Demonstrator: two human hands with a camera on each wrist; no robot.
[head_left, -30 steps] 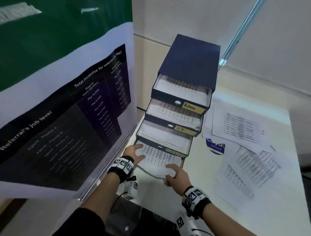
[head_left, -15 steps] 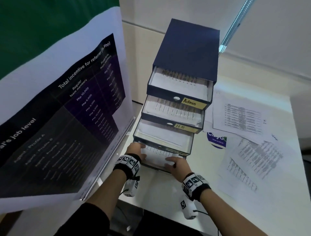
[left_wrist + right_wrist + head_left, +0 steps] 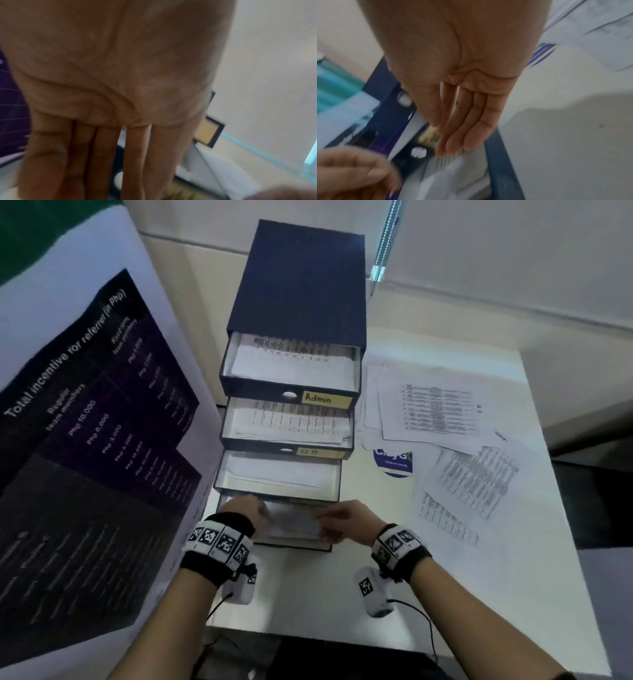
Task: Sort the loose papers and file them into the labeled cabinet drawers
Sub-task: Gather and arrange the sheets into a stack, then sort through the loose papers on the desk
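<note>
A dark blue drawer cabinet [image 3: 301, 278] stands on the white table [image 3: 534, 604] with its drawers pulled out stepwise; the top one bears a yellow "Admin" label [image 3: 325, 399]. In the bottom drawer [image 3: 294, 544] lies a printed sheet [image 3: 291, 522]. My left hand [image 3: 245, 510] and right hand [image 3: 346, 520] both lie over that sheet with fingers straight. The left wrist view shows the left hand [image 3: 109, 155] flat with straight fingers. The right hand [image 3: 462, 128] in its wrist view has straight fingers whose tips touch the sheet [image 3: 453, 175].
Several loose printed papers [image 3: 442, 419] are spread on the table right of the cabinet, partly covering a blue round sticker [image 3: 394, 463]. A large dark poster board [image 3: 85, 457] stands close on the left. A wall rises behind the cabinet.
Both hands have pushed the printed sheet forward and down into the bottom drawer; a second ago it stuck out over the drawer front, held by both hands.
</note>
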